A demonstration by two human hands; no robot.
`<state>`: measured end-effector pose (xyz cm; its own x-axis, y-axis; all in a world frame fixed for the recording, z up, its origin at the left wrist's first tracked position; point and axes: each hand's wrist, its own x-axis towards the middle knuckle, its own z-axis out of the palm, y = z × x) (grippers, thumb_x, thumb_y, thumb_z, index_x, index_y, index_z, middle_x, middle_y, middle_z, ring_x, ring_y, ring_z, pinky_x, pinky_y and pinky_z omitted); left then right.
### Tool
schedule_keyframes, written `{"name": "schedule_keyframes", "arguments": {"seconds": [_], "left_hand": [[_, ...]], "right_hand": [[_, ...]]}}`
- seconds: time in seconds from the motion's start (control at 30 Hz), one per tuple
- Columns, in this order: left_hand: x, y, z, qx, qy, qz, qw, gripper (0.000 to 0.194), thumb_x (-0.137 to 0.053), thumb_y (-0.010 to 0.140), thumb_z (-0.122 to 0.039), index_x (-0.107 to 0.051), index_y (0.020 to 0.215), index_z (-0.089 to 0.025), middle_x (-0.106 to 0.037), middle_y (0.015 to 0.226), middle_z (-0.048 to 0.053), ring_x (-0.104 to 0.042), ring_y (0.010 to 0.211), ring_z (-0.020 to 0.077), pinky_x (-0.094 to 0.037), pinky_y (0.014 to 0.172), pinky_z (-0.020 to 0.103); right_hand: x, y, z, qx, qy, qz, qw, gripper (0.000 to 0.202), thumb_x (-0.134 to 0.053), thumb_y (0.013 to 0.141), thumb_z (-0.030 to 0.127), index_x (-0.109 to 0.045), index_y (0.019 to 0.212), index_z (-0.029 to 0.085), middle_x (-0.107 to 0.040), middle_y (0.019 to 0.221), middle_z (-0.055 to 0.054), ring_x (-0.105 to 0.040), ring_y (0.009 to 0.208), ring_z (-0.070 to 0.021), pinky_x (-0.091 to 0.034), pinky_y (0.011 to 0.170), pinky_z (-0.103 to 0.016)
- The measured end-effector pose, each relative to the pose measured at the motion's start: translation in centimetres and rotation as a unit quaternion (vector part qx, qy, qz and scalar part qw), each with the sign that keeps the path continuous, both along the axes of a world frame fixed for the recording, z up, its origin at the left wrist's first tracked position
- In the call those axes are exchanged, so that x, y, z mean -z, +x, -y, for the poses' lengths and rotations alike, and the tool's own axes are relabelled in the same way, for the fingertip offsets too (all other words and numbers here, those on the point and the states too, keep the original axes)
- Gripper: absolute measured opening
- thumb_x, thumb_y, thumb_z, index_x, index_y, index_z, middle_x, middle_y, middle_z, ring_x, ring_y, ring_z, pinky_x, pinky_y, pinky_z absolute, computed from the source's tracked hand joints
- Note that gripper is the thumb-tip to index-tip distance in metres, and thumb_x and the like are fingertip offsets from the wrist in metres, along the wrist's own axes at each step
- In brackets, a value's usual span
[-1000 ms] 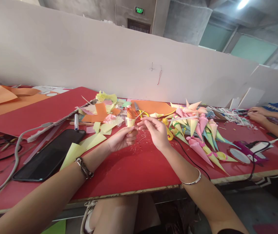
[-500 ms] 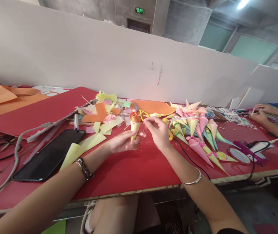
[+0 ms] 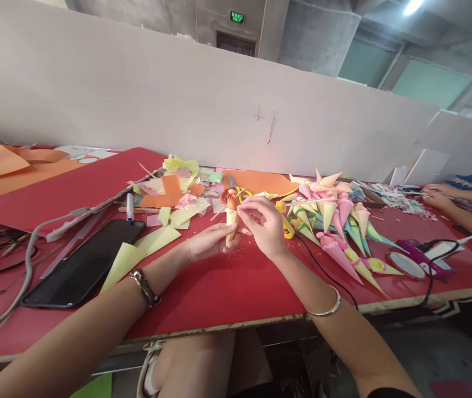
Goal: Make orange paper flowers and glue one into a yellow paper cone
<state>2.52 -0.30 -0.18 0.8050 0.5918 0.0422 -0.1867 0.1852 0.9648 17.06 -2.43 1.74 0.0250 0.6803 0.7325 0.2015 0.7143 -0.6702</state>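
Upright over the red table, a small paper ice cream cone (image 3: 231,218) has a pale yellow body, an orange swirled top and a pink tip. My left hand (image 3: 208,242) is closed around its lower part. At the cone's right side, just below the swirl, my right hand (image 3: 267,225) has thumb and forefinger pinched together; whatever is between them is too small to make out. Right behind the cone lie scissors (image 3: 247,193) with yellow handles, partly covered by it. A yellow glue gun (image 3: 288,225) with a black cord lies to the right of my right hand.
A pile of pastel paper cones (image 3: 335,207) lies on the right, near a purple-and-white device (image 3: 430,260). Paper scraps (image 3: 182,213), a black phone (image 3: 82,265) and a white marker (image 3: 130,207) are on the left. Another person's hands (image 3: 439,196) work at far right.
My right hand's fingertips have moved left and down against the cone's side. The cone has shifted slightly right and lower in my left hand. The other person's hands have moved a little.
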Motion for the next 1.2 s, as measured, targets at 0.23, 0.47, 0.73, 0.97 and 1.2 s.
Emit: {"name": "schedule_keyframes", "arguments": {"seconds": [0.23, 0.47, 0.73, 0.97, 1.2], "left_hand": [[-0.01, 0.00, -0.03, -0.003, 0.026, -0.015, 1.000, 0.043, -0.051, 0.077, -0.050, -0.045, 0.051, -0.015, -0.042, 0.050, -0.002, -0.035, 0.049, 0.0083, -0.029, 0.054, 0.024], [-0.24, 0.21, 0.22, -0.030, 0.049, -0.033, 0.998, 0.045, -0.051, 0.077, -0.051, -0.042, 0.051, -0.016, -0.039, 0.049, -0.003, -0.032, 0.048, 0.0078, -0.025, 0.051, 0.023], [-0.12, 0.29, 0.08, -0.046, 0.117, -0.068, 0.990, 0.047, -0.048, 0.076, -0.055, -0.043, 0.050, -0.016, -0.039, 0.049, -0.003, -0.033, 0.047, 0.0078, -0.023, 0.049, 0.024], [-0.06, 0.30, 0.03, -0.036, 0.120, -0.076, 0.989, 0.043, -0.048, 0.078, -0.051, -0.042, 0.053, -0.016, -0.039, 0.050, -0.004, -0.030, 0.045, 0.0066, -0.021, 0.046, 0.024], [-0.08, 0.30, 0.03, -0.048, 0.101, -0.058, 0.992, 0.045, -0.049, 0.077, -0.051, -0.042, 0.051, -0.016, -0.037, 0.049, -0.003, -0.029, 0.046, 0.0073, -0.023, 0.047, 0.024]], "right_hand": [[-0.12, 0.02, 0.37, 0.021, -0.008, 0.072, 0.997, 0.009, -0.056, 0.078, 0.023, -0.063, 0.079, 0.027, -0.057, 0.090, -0.002, -0.054, 0.091, -0.0170, -0.048, 0.081, -0.036], [0.19, 0.07, 0.22, -0.024, -0.056, 0.026, 0.998, 0.009, -0.055, 0.079, 0.028, -0.064, 0.078, 0.026, -0.052, 0.091, -0.003, -0.054, 0.090, -0.0167, -0.052, 0.072, -0.034], [0.63, -0.23, -0.32, -0.060, -0.111, -0.049, 0.991, 0.017, -0.061, 0.072, 0.030, -0.055, 0.086, 0.023, -0.052, 0.096, -0.003, -0.055, 0.092, -0.0169, -0.053, 0.061, -0.026], [0.49, -0.40, -0.36, -0.159, -0.223, -0.107, 0.956, 0.039, -0.061, 0.069, 0.033, -0.046, 0.104, 0.026, -0.050, 0.114, -0.006, -0.058, 0.091, -0.0160, -0.047, 0.045, -0.018], [0.55, -0.31, -0.51, -0.158, -0.190, -0.086, 0.965, 0.037, -0.057, 0.073, 0.036, -0.046, 0.106, 0.026, -0.052, 0.111, -0.005, -0.058, 0.091, -0.0147, -0.052, 0.059, -0.022]]}}
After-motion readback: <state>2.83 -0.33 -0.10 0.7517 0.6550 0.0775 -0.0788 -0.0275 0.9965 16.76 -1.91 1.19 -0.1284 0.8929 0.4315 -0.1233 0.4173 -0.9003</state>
